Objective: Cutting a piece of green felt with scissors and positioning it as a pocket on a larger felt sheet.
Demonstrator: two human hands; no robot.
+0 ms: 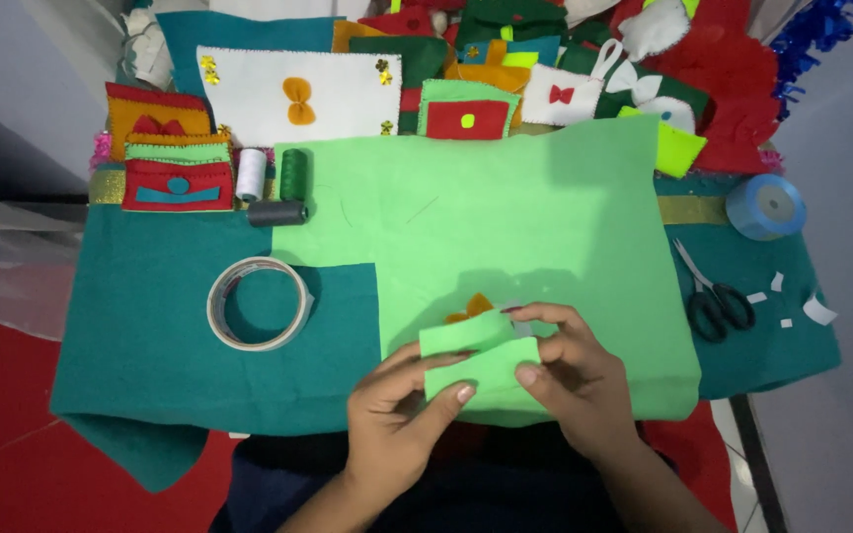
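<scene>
Both hands hold a small folded piece of light green felt [474, 353] over a large light green felt sheet [505, 217]. My left hand [397, 415] pinches its lower left corner with thumb and forefinger. My right hand [570, 375] grips its right edge, thumb on top. An orange felt shape [473, 307] peeks out just behind the small piece. The large sheet lies on a dark teal felt cloth [150, 345].
A roll of tape [259, 303] lies left of the sheet. Thread spools [273, 188] stand behind it. Black scissors [715, 301] and white scraps lie at the right, a blue ribbon roll [765, 206] beyond. Finished felt pieces [298, 94] line the back.
</scene>
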